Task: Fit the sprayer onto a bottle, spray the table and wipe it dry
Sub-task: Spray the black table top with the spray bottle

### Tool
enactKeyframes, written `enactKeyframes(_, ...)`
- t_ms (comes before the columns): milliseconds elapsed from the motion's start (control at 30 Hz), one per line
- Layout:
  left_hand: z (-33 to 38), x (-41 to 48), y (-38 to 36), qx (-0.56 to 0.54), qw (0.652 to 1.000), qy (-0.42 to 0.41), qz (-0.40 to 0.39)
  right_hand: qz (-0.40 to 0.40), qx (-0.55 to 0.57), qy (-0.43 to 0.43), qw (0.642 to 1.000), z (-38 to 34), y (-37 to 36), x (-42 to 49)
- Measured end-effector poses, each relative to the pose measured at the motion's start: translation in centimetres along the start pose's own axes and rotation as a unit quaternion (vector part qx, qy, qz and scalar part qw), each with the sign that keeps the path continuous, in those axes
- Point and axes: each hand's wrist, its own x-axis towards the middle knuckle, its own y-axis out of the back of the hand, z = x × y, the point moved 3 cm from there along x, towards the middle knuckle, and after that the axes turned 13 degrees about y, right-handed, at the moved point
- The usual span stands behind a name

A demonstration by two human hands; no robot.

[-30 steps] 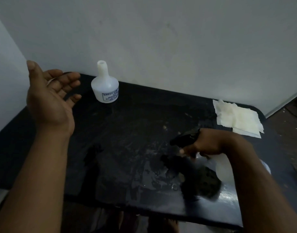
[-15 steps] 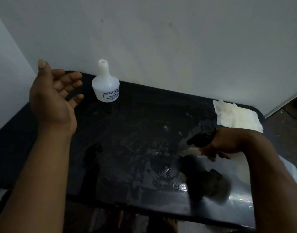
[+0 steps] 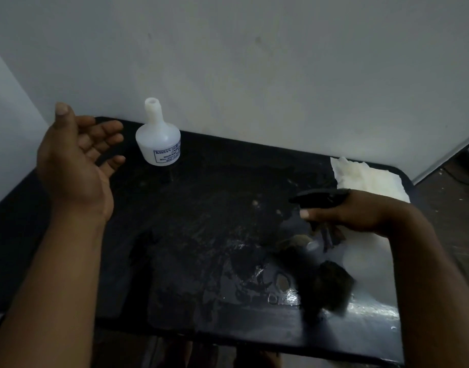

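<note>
Right hand (image 3: 360,212) gripping black sprayer (image 3: 319,197) over wet black bench (image 3: 175,248); left hand (image 3: 74,158) spread, empty, beside uncapped white bottle (image 3: 159,142).

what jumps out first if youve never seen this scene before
The white bottle stands uncapped at the back left of the black table, bright against the dark top. Beside it the left hand is raised, open and empty. At the right, the right hand grips a black trigger sprayer over the wet, glistening patch, with white paper towels behind it.
</note>
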Motion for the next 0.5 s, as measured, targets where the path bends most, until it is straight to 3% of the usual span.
enactKeyframes(133,-0.3,-0.2,-0.2,0.005,1.000,0.000,-0.002,0.159,0.049,0.122,0.979,-2.4,0.6,1.0)
enactKeyframes(267,-0.2,-0.4,-0.3,-0.006,1.000,-0.003,-0.004,0.281,0.063,0.173,0.942,-4.2,1.0,1.5)
enactKeyframes(500,-0.1,-0.8,-0.5,-0.024,1.000,-0.004,-0.001,0.293,0.053,0.197,0.934,-5.6,0.0,2.2)
